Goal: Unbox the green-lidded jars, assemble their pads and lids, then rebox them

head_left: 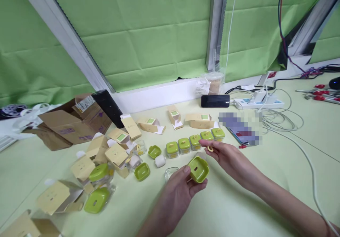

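Fitting the small yellow ring (210, 148) to the green lid (202, 175) is, it seems, the step in hand. The lid is gripped at its edge by the left hand (178, 183), thumb on the near rim and fingers beneath, with the hollow underside and its narrow slot (196, 168) turned up. The ring is pinched in the fingertips of the right hand (225, 155) and is held apart from the lid, above and to its right. For the next move, the ring would have to be lined up with the slot while the lid is kept steady.

The left forearm is slanted up from the bottom edge; the right forearm is brought in from the lower right corner, with the fingers pointed left.

Just beyond the hands, five lidded jars (184, 146) are lined up on the counter (239, 212). A clear glass jar (168, 175) is partly hidden by the left hand. Farther left, a white roll (160, 161) is seen between two loose lids (142, 172), with opened cartons (54, 196) scattered beyond. Behind the row, a phone (215, 101) is propped near a power strip (244, 104).
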The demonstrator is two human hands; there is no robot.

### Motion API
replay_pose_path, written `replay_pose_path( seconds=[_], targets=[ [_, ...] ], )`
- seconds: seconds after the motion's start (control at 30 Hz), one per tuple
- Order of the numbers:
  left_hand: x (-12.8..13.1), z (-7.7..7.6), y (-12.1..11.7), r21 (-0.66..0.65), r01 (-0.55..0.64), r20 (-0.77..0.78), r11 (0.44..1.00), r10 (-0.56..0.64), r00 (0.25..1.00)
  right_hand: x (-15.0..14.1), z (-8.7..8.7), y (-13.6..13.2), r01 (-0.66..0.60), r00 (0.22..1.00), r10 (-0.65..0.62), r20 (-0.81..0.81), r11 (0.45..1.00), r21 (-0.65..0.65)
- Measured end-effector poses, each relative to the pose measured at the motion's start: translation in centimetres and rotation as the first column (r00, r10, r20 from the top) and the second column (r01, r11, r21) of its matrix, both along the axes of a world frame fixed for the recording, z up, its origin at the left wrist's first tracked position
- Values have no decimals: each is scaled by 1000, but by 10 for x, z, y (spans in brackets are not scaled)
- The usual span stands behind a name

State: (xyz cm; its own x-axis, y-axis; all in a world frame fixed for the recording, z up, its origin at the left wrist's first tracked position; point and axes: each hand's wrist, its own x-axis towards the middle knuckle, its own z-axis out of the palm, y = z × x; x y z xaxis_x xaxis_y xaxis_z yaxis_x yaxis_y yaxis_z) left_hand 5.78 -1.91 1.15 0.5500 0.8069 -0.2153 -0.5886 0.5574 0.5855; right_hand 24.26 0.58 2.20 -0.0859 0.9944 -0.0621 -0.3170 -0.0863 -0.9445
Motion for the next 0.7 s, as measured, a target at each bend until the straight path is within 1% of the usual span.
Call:
replay_pose_path(
  seconds=[0.13, 0.2, 0.23, 0.3, 0.33, 0.37, 0.4, 0.47, 0.57, 0.63, 0.7],
  targets=[
    [2, -3, -3, 13, -20, -36, 1000, 20, 999, 1, 5, -7, -49, 992, 39, 119, 995, 82],
    [3, -3, -3, -2, -18, -54, 1000, 18, 998, 1, 7, -11, -66, 980, 29, 199, 980, 186],
    [3, -3, -3, -5, -14, -63, 1000, 14, 998, 2, 8, -13, -69, 965, -1, 264, 964, 258],
    [4, -3, -3, -3, -7, -81, 1000, 6, 997, 3, 8, -15, -83, 910, -104, 402, 903, 422],
    [5, -4, -4, -1, 2, -91, 1000, -2, 996, 3, 7, -16, -109, 874, -148, 462, 869, 484],
    [5, -4, -4, -3, 14, -102, 1000, -14, 995, 3, 7, -17, -153, 837, -167, 522, 843, 515],
    [6, -4, -5, -8, 23, -114, 1000, -24, 993, 2, 6, -18, -210, 798, -164, 581, 827, 521],
    [7, -4, -6, -13, 34, -133, 999, -36, 990, 1, 6, -19, -317, 714, -134, 687, 813, 488],
    [8, -5, -7, 5, 36, -163, 999, -34, 986, -1, 6, -20, -403, 590, -133, 796, 806, 433],
    [8, -4, -7, 18, 42, -191, 999, -37, 981, 0, 9, -20, -442, 540, -135, 831, 794, 416],
    [9, -4, -7, 26, 44, -223, 999, -37, 974, 1, 12, -20, -484, 513, -135, 848, 770, 416]
  ],
)
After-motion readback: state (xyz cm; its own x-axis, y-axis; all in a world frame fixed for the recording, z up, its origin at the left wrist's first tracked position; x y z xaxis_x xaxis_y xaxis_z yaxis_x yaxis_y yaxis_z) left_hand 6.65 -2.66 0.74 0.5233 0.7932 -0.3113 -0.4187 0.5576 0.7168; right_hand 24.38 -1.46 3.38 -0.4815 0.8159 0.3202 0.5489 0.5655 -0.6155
